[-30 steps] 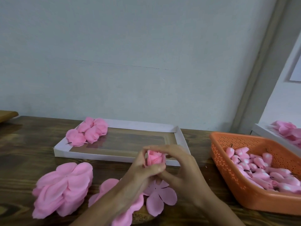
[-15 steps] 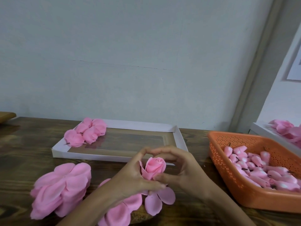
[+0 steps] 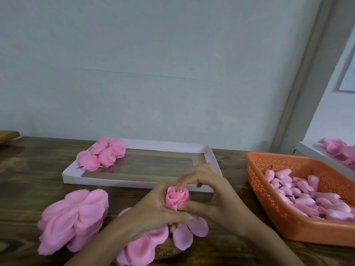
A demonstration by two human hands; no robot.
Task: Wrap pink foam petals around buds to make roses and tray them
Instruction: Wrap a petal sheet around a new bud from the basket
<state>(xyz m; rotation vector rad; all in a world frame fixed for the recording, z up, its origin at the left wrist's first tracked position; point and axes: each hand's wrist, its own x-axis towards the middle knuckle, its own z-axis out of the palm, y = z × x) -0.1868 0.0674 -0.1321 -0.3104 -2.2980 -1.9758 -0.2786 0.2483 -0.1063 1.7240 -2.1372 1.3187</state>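
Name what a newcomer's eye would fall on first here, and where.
At front centre, the left hand and right hand grip a half-wrapped pink rose. An orange basket of pink buds stands to the right; a white tray behind the hands holds finished roses in its far left corner.

No legible text, labels or numbers

A white sheet [image 3: 348,73] is seen at the far right edge, cut off by the frame; a small dark mark is carried at its cropped side, but it is too small to be read. No lettering can be made out on the white tray [image 3: 134,183] or the orange basket [image 3: 288,223].
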